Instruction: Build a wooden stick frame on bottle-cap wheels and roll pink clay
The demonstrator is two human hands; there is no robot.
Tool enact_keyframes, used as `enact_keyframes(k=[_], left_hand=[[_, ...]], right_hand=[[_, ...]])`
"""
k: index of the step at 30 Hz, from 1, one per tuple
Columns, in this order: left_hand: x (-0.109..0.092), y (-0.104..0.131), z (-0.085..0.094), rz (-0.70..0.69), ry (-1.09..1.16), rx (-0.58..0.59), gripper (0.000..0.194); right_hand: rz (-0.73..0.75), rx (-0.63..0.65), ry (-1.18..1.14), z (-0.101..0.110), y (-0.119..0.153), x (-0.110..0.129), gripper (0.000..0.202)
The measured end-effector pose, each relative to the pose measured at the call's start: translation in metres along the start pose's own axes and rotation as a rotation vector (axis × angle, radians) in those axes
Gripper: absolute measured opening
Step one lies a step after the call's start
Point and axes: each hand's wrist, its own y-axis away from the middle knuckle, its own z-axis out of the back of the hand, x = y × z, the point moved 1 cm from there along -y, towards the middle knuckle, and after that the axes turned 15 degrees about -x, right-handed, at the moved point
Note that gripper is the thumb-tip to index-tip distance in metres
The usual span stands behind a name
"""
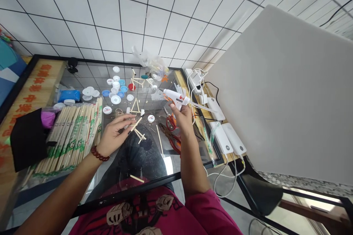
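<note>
Your right grip [182,115] wraps around a white hot-glue gun [173,96] above the glass-topped table [110,199]; your left grip [117,132] pinches a black-tipped wooden stick [136,124], red-handled pliers [174,142] lying near your right wrist.

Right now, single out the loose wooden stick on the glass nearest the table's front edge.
It's the short pale stick lying alone beside the black front rim; the longer loose stick lies farther in, near the red-handled pliers.
</note>
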Motion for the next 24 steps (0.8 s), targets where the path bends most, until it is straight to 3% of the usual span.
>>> enact_keyframes(k=[8,14,18,24], left_hand=[[-0.001,0.000,0.010,0.196,0.063,-0.280,0.022],[0.005,-0.008,0.019,0.573,0.426,-0.562,0.030],[-0.002,-0.013,0.024,0.657,0.493,-0.626,0.031],[-0.006,-0.013,0.024,0.707,0.512,-0.627,0.033]], right_hand=[[-0.012,0.079,0.007,-0.001,0.021,0.006,0.041],[0.098,0.260,-0.020,-0.004,0.057,0.027,0.031],[0.208,0.344,0.013,-0.004,0.073,0.040,0.025],[0.313,0.364,0.069,-0.007,0.077,0.050,0.024]])
